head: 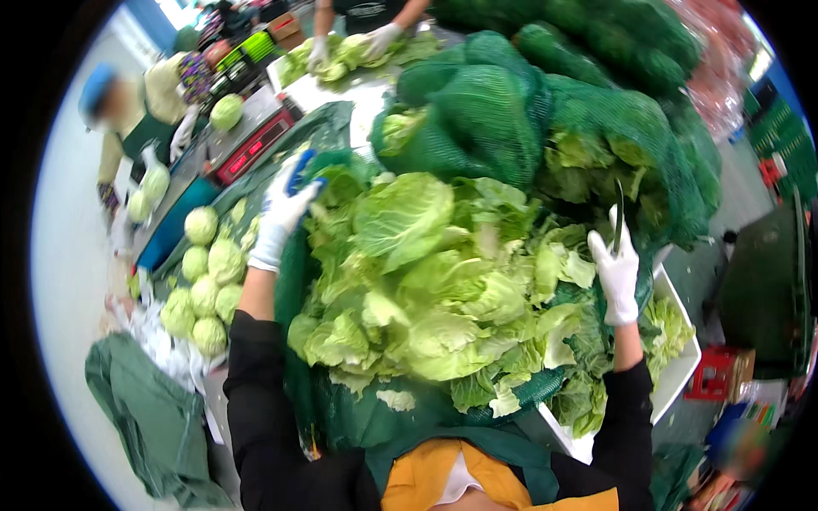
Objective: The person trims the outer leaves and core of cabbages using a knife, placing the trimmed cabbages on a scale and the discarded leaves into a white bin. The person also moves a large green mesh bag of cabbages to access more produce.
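Note:
A white glove with blue on its palm side covers my left hand point(284, 204), whose fingers are spread at the left edge of a heap of loose cabbage leaves point(441, 287). Green netting lies close to those fingers; whether they touch it is unclear. On the right, my white-gloved right hand point(617, 274) grips a knife point(618, 217) with its thin dark blade pointing away from me. Just beyond that blade, an open green mesh sack point(639, 121) shows cabbages and leaves inside. Another bulging mesh sack point(486, 108) stands behind the heap.
Trimmed cabbages point(211, 281) are piled at left, near a scale point(252, 140) bearing one cabbage point(227, 112). A white crate point(680, 370) with leaves sits at right. One co-worker point(137, 121) stands left; another's gloved hands point(383, 41) handle leaves at the far table.

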A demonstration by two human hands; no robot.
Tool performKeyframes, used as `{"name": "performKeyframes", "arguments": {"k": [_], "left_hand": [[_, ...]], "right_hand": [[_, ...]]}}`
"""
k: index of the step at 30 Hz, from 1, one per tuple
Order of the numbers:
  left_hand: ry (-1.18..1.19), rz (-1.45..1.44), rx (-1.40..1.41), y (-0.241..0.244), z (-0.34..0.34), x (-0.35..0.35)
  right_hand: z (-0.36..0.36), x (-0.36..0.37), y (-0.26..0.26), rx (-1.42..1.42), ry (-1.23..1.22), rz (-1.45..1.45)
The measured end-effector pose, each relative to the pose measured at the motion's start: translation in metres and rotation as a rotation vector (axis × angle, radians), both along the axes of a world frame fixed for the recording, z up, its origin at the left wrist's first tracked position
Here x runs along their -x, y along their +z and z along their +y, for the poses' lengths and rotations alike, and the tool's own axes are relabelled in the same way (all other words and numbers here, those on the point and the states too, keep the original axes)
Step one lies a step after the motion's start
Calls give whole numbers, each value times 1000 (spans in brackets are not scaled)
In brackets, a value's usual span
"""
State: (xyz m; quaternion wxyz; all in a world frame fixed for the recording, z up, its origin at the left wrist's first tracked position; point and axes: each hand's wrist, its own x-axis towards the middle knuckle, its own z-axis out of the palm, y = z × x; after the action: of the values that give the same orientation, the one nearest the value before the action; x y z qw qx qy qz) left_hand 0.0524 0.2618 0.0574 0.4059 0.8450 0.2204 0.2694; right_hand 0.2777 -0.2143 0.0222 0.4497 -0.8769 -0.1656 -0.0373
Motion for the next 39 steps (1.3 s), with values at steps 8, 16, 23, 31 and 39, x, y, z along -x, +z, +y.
{"name": "performKeyframes", "arguments": {"k": [8, 16, 23, 31, 39], "left_hand": [[-233, 170, 224, -51, -136, 53], [169, 75, 44, 3, -211, 161], [308, 140, -63, 0, -256, 220], [551, -415, 529, -178, -272, 268], [470, -22, -530, -168, -190, 172]], "right_hand": [[97, 110, -70, -491, 492, 490], [80, 183, 30, -455, 536, 742], [36, 224, 12, -293, 591, 760], [22, 263, -183, -227, 428, 322], [110, 160, -156, -11, 339, -10]]}}
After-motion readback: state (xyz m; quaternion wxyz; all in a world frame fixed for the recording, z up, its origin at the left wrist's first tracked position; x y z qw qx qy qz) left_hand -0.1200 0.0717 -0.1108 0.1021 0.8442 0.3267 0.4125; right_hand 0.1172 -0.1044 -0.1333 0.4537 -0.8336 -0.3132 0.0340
